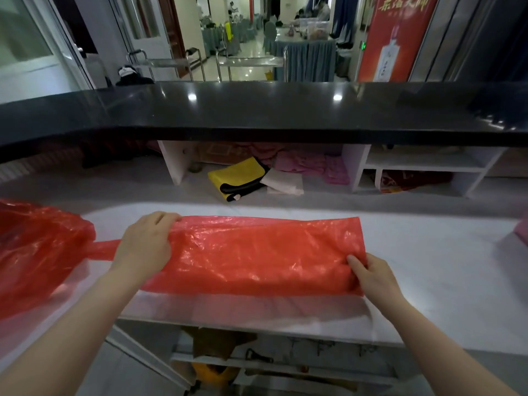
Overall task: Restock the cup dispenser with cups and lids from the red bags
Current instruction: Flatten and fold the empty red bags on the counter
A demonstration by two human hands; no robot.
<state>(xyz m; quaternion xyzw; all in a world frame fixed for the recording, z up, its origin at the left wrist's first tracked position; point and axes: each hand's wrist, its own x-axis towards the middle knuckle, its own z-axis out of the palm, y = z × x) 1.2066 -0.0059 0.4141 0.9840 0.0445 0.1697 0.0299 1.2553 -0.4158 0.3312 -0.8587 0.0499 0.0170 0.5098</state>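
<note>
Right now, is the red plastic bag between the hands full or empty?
It looks empty: the red plastic bag lies flat and smoothed on the white counter, no bulge showing, left hand and right hand holding its ends.

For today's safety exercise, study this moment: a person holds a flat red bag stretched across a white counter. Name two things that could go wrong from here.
1. The thin red bag is pulled between the left hand and the right hand; more pull might tear it.
2. The second red bag lies bunched at the white counter edge; a nudge from the left forearm could push it off.
</note>
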